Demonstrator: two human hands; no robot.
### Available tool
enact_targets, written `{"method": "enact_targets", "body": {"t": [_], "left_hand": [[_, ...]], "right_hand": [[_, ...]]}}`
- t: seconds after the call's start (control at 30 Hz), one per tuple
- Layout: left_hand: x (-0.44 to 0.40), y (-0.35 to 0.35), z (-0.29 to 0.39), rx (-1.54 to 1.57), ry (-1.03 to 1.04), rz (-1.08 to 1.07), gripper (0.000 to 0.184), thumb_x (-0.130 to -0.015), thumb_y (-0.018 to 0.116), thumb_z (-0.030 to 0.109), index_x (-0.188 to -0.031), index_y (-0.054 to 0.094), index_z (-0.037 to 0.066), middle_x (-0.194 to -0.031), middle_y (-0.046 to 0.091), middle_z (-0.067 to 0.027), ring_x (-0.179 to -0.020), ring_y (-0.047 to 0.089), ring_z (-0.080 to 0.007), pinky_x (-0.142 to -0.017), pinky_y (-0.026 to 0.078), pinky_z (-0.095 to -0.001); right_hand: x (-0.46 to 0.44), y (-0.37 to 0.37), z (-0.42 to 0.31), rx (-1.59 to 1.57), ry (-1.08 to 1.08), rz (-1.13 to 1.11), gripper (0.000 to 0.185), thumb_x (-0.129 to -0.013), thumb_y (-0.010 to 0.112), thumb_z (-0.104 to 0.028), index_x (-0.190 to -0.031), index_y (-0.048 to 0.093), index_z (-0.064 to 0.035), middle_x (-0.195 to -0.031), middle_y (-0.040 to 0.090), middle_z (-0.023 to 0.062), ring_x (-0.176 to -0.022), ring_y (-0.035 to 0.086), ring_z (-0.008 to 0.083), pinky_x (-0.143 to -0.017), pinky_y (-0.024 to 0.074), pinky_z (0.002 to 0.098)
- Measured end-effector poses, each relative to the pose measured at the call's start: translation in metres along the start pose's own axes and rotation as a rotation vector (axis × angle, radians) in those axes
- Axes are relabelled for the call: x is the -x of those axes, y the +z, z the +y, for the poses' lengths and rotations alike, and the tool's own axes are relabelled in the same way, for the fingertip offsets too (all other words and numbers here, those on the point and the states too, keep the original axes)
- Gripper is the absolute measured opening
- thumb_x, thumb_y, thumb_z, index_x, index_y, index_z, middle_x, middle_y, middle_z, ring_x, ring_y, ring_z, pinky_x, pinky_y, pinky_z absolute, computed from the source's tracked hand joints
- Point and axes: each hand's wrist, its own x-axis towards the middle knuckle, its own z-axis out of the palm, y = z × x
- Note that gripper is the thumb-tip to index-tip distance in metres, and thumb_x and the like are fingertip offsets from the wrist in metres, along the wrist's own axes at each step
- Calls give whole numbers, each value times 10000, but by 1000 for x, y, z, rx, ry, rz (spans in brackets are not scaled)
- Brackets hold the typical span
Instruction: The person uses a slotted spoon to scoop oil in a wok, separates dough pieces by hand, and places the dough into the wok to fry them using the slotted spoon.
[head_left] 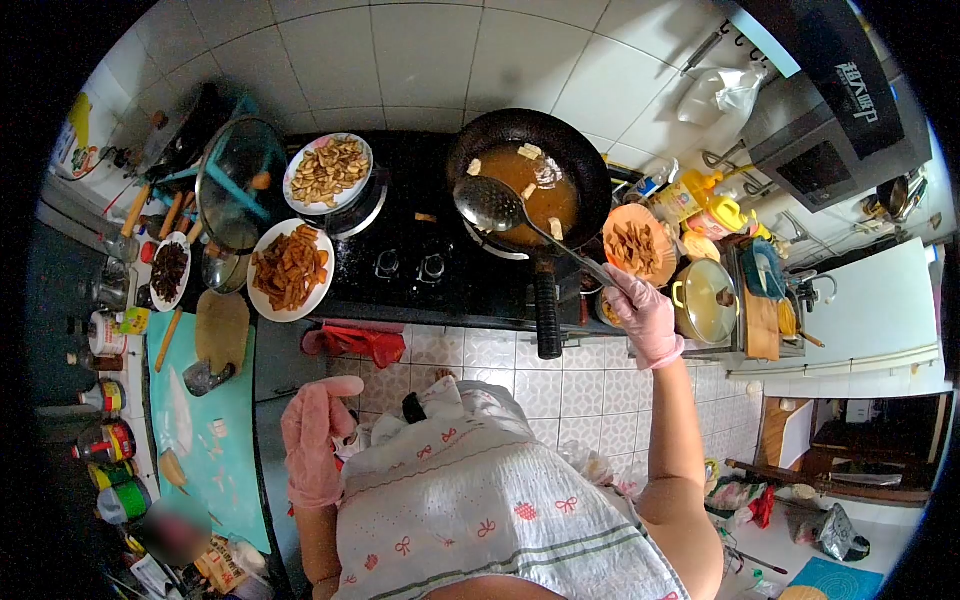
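My right hand (643, 318), in a pink glove, is closed around the handle of a perforated skimmer (490, 205). The skimmer's bowl is over the left side of a black wok (592, 165). Brownish oil (555, 205) lies in the wok, with several pale chunks (530, 151) in it. The wok's black handle (547, 310) points toward me. My left hand (322, 440), also gloved, is low near my patterned apron (460, 490). One of its fingers stretches out to the right, and I see nothing held in it.
Left of the wok are plates of mushroom slices (330, 172) and browned strips (290, 268), near a glass lid (240, 185). On the right, a basket of brown pieces (636, 248) and a lidded pot (706, 300) stand close to my right hand. A range hood (840, 120) juts out above.
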Motion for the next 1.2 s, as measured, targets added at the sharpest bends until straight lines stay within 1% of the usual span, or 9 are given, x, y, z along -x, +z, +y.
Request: {"method": "enact_targets", "body": {"t": [0.1,0.2,0.3,0.6,0.7,0.8,1.0,1.13,1.2], "left_hand": [[0,2,1,-2,-2,-4,409,-1033,445,343,-1018,699,22,-654,444,56,-601,390,-43,-556,301,-217],[0,3,4,23,9,-20,404,-1037,435,329,-1022,697,22,-654,445,54,-594,389,-44,-553,299,-218],[-4,0,0,-2,30,-38,399,-1042,425,315,-1026,695,22,-650,447,53,-586,389,-43,-547,300,-217],[-6,-3,-3,40,5,-82,390,-1041,429,308,-1007,696,26,-642,442,50,-578,383,-40,-537,297,-220],[-6,-2,-5,22,11,-67,394,-1041,424,310,-1010,694,26,-644,439,48,-572,375,-43,-533,294,-221],[-6,-1,-7,-15,37,-44,396,-1042,417,311,-1017,692,27,-648,438,46,-573,371,-47,-539,297,-225],[-6,0,-8,-35,50,-56,402,-1045,408,315,-1024,692,31,-645,441,43,-586,375,-52,-553,297,-231],[-7,1,-10,-8,46,-44,408,-1046,407,318,-1022,693,28,-645,445,47,-584,372,-51,-549,290,-231],[-6,3,-9,10,22,-28,407,-1046,410,319,-1022,694,28,-643,445,51,-580,369,-49,-546,287,-229]], "right_hand": [[3,7,10,-78,-60,83,327,-903,665,-259,-1220,652,-184,-987,696,89,-883,678,270,-746,535,361],[7,12,12,-12,-56,165,343,-892,678,-236,-1230,643,-192,-999,697,87,-890,680,270,-732,538,365],[12,12,5,186,-27,194,366,-883,689,-216,-1244,629,-202,-1005,699,83,-893,680,271,-708,543,363],[16,7,0,240,-93,115,431,-866,692,-223,-1288,603,-231,-986,672,56,-811,665,263,-647,528,372],[13,2,-5,248,-31,39,423,-868,676,-183,-1286,618,-215,-1010,679,83,-833,669,276,-710,533,357],[10,5,9,240,-71,116,414,-870,686,-234,-1277,614,-232,-983,676,54,-810,664,272,-656,529,369],[12,17,20,82,56,180,348,-899,667,-249,-1241,646,-186,-1024,698,110,-872,681,285,-736,537,355],[17,32,8,-83,257,203,317,-910,666,-268,-1185,677,-110,-977,712,134,-861,691,280,-751,533,344],[23,36,-3,-183,326,216,318,-916,659,-272,-1183,678,-102,-958,716,140,-854,697,273,-749,532,346]]}}
